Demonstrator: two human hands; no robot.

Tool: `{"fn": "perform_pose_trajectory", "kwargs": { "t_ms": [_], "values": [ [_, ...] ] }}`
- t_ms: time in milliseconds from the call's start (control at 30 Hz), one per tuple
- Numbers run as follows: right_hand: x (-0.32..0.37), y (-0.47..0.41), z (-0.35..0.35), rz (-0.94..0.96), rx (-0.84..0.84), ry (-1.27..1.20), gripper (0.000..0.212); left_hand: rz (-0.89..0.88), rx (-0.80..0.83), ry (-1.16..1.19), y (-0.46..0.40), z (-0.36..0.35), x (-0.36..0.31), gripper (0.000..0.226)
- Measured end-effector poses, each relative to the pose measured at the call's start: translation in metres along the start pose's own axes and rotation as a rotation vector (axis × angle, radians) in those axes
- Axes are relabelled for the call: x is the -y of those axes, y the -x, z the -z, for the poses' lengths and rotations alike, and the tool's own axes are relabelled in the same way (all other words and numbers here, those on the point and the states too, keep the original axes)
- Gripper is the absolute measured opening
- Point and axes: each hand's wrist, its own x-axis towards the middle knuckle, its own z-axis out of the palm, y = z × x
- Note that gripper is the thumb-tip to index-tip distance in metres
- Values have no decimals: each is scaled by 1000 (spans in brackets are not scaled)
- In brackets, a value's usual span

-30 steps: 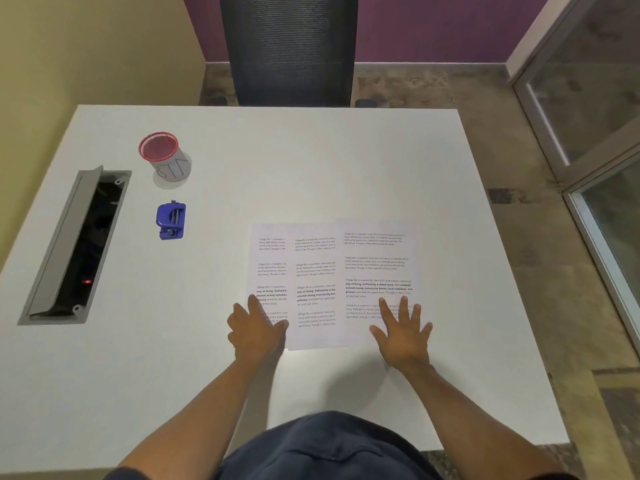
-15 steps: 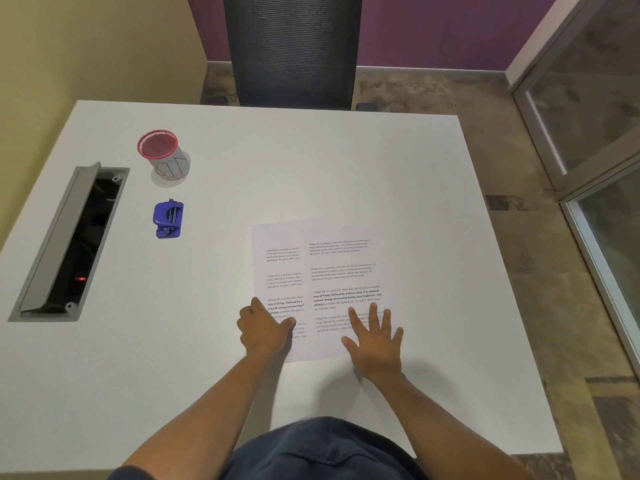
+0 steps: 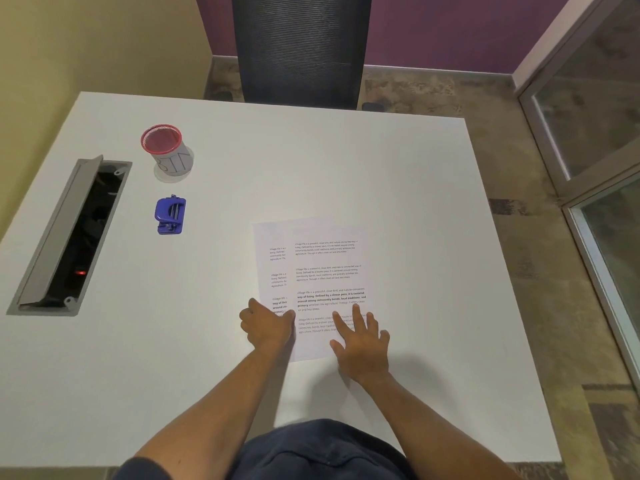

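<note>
Two printed paper sheets (image 3: pixel 325 271) lie overlapped on the white table (image 3: pixel 398 188), the upper one covering most of the lower. Only a narrow strip of the lower sheet (image 3: pixel 273 268) shows on the left. My left hand (image 3: pixel 268 325) sits on the stack's lower left corner with bent fingers, their tips at the upper sheet's left edge. My right hand (image 3: pixel 362 341) lies flat on the upper sheet's lower right part, fingers spread and straight.
A blue hole punch (image 3: pixel 170 215) stands to the left of the paper, and a red-rimmed cup (image 3: pixel 167 150) behind it. An open grey cable tray (image 3: pixel 69 237) is set into the table's left side. A dark chair (image 3: pixel 299 50) stands at the far edge.
My right hand has slid the right sheet leftward over the left sheet, so the two overlap almost fully. My left hand's fingers have curled in at the sheet's edge.
</note>
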Motion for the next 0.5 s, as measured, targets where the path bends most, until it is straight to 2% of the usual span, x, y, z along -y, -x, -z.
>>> {"fn": "perform_pose_trajectory", "kwargs": {
  "t_ms": [200, 333, 433, 500],
  "values": [
    [2, 2, 4, 6, 35, 14, 61, 22, 98, 120, -4, 3, -6, 60],
    [1, 1, 5, 19, 40, 16, 62, 32, 215, 279, -1, -1, -10, 62],
    [-1, 1, 7, 33, 50, 40, 63, 19, 188, 309, -5, 0, -12, 50],
    [-4, 1, 7, 49, 47, 67, 64, 5, 140, 295, -9, 2, -12, 50]
  ]
}}
